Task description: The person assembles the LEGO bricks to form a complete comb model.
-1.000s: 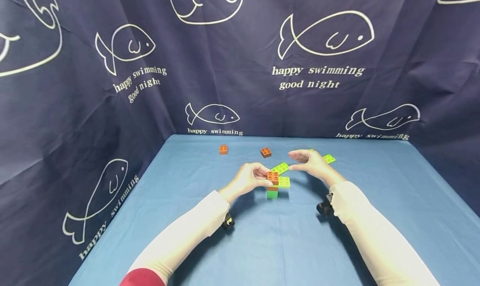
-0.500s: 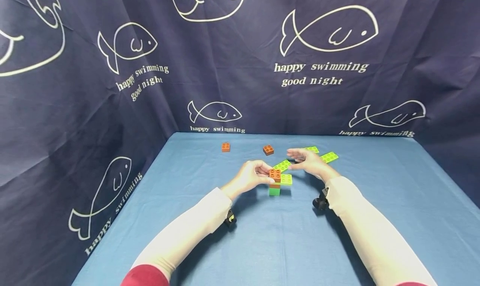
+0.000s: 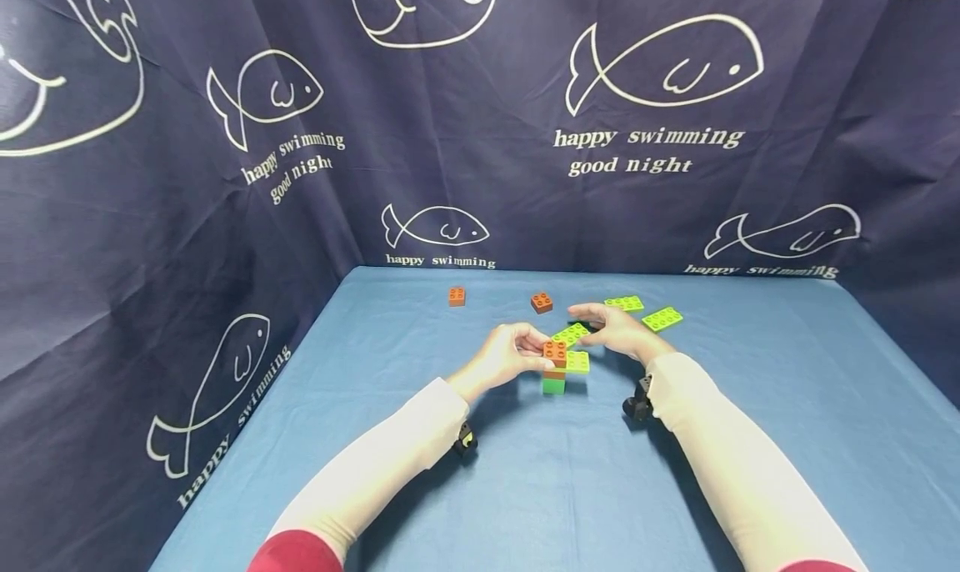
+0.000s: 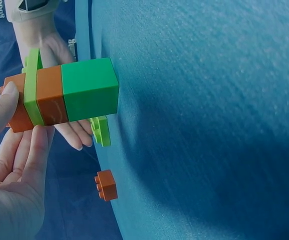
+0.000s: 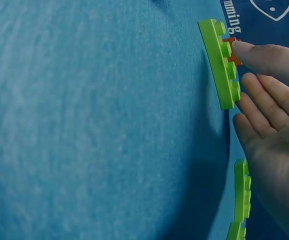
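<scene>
My left hand (image 3: 504, 359) pinches a stack of building bricks, thumb on one side and fingers on the other, at its top orange brick (image 3: 554, 351). Below that come a lime plate (image 4: 32, 95) jutting to the right, another orange brick (image 4: 50, 95) and a green brick (image 4: 90, 89) at the bottom. Just behind the stack a loose lime plate (image 3: 572, 334) lies on the table. My right hand (image 3: 617, 330) is over its right end, fingers extended and loosely bent. In the right wrist view the thumb (image 5: 269, 61) and fingers are right at the plate's studs (image 5: 231, 70).
Two more lime plates, one (image 3: 624, 303) further back and one (image 3: 663, 319) to the right, lie beyond my right hand. Toward the table's back edge are two orange bricks, one left (image 3: 457, 296) and one nearer the middle (image 3: 542, 303). A dark fish-print curtain (image 3: 435, 138) hangs behind.
My right hand has moved slightly left and lower over the loose lime plate, uncovering the two plates behind it. The left hand keeps its hold on the brick stack. The head view has shifted a little.
</scene>
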Tool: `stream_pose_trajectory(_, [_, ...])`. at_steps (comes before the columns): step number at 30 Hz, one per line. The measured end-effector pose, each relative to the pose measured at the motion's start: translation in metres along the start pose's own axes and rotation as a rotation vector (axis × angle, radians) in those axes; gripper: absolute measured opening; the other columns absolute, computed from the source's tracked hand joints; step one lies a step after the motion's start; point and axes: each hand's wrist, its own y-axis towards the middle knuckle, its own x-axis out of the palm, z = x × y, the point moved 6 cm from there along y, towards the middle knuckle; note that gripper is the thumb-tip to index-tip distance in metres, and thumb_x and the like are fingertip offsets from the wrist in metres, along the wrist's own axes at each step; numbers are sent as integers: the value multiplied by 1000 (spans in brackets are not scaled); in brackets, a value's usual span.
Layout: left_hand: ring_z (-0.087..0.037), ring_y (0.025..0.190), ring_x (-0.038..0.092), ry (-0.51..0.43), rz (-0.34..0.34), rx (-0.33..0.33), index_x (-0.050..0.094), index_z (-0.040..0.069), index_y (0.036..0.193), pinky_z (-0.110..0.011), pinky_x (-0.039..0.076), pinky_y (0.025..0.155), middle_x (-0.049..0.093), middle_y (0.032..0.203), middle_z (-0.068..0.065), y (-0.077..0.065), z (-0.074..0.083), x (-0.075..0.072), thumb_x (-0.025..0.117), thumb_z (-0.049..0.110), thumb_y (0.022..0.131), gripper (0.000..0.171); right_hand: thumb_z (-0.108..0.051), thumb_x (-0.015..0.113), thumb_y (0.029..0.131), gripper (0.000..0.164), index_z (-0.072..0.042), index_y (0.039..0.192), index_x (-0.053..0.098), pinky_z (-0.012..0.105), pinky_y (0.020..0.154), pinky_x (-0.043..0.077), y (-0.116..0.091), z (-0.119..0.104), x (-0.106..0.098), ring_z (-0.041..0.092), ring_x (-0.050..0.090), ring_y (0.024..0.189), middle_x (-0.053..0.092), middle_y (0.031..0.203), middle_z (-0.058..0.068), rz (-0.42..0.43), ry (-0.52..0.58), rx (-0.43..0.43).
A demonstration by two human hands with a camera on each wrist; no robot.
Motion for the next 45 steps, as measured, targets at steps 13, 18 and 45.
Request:
stream_pose_trajectory(13, [-6, 77, 65, -19, -2, 12, 71, 6, 101, -19, 55, 72, 72, 93, -8, 1, -2, 1, 83, 12, 76, 29, -6, 70, 88, 56, -4, 140, 50, 53, 110, 37, 2, 7, 4, 42, 35, 138, 43, 147, 21, 12, -73, 39])
stream_pose_trajectory(18, [-7, 77, 65, -25, -3, 6, 71, 6, 102, -19, 55, 72, 72, 93, -9, 0, -2, 0, 83, 12, 76, 29, -8, 70, 88, 49, -4, 135, 55, 53, 102, 45, 3, 6, 4, 42, 45, 129, 46, 141, 24, 17, -180, 33])
stream_pose_trajectory(45, [-9, 84, 65, -54, -51, 25, 67, 2, 106, -18, 56, 78, 69, 98, -10, 3, -12, 6, 82, 9, 77, 33, -13, 73, 86, 38, -5, 123, 66, 47, 93, 50, -2, 9, 2, 33, 56, 111, 58, 126, 20, 111, -233, 37])
